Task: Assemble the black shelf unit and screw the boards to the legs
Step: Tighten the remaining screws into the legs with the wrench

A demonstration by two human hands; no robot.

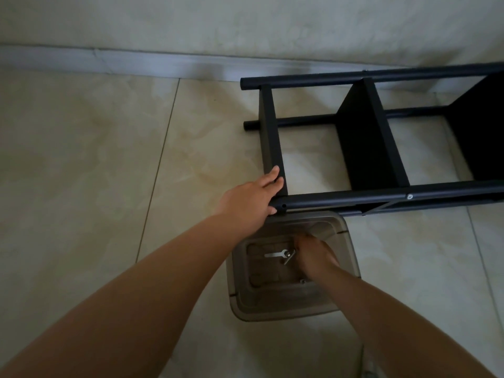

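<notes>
The black shelf unit (373, 137) lies on its side on the tiled floor, its round legs running left to right and its boards standing on edge between them. My left hand (253, 197) holds the near end of the leftmost board (271, 137), fingers over its edge, thumb by the near leg (381, 196). That leg shows an empty hole at its left end and a silver screw head (409, 196) further right. My right hand (313, 255) reaches down into a smoky clear plastic bin (242, 296), fingers curled at a flat silver wrench (281, 255). Whether it grips the wrench is unclear.
A small silver screw (302, 281) lies on the bin's bottom. A wall and pale skirting (109, 61) run along the far side. Beige floor tiles (81, 159) spread out to the left of the shelf unit and the bin.
</notes>
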